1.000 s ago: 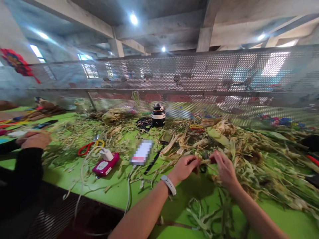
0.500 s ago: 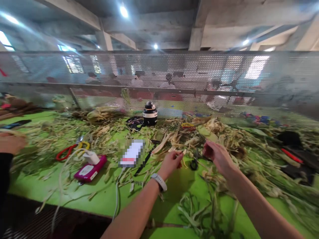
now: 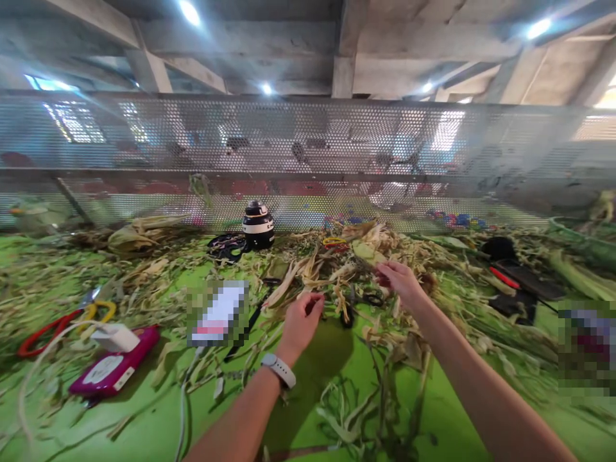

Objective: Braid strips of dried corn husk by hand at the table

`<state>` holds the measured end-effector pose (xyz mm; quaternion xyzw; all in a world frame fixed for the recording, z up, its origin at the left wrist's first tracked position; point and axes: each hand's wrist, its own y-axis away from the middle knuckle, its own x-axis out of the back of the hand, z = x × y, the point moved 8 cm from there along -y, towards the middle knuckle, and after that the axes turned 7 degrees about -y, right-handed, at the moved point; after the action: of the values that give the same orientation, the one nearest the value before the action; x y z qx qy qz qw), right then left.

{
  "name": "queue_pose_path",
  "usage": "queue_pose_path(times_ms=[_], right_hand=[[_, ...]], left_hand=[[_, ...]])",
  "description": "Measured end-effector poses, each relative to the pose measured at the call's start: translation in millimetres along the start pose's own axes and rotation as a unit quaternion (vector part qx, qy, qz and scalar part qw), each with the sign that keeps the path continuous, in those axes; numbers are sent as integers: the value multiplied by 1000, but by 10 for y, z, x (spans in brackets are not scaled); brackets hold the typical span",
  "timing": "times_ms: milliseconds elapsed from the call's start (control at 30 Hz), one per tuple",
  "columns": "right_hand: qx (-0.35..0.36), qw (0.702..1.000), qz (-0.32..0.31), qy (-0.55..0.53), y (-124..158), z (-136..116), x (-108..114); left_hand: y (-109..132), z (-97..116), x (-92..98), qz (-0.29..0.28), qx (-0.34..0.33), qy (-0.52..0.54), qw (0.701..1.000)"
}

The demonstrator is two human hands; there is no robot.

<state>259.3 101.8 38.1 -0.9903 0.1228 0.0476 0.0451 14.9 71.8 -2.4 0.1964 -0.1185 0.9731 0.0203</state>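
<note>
The left hand (image 3: pixel 299 326) curls thumb and forefinger nearly together and the right hand (image 3: pixel 403 283) bends its fingers, but whether either pinches anything cannot be told. Between them, dark scissors (image 3: pixel 348 317) lie partly hidden by plant scraps; just beyond, the husks (image 3: pixel 310 271) spread in pale tan, curling, dry-looking strips across the green table (image 3: pixel 144 433).
</note>
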Motion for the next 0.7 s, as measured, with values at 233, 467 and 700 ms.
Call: queue_pose_path(times_ms=[233, 467, 700], right_hand=[[57, 980, -121, 149, 177, 131, -276], [251, 831, -268, 419, 536, 227, -939], [261, 819, -266, 436, 723, 11, -1012]], left_hand=[[9, 12, 54, 27, -3, -17, 1000], [74, 57, -131, -77, -12, -24, 997], [102, 120, -223, -124, -20, 75, 989]])
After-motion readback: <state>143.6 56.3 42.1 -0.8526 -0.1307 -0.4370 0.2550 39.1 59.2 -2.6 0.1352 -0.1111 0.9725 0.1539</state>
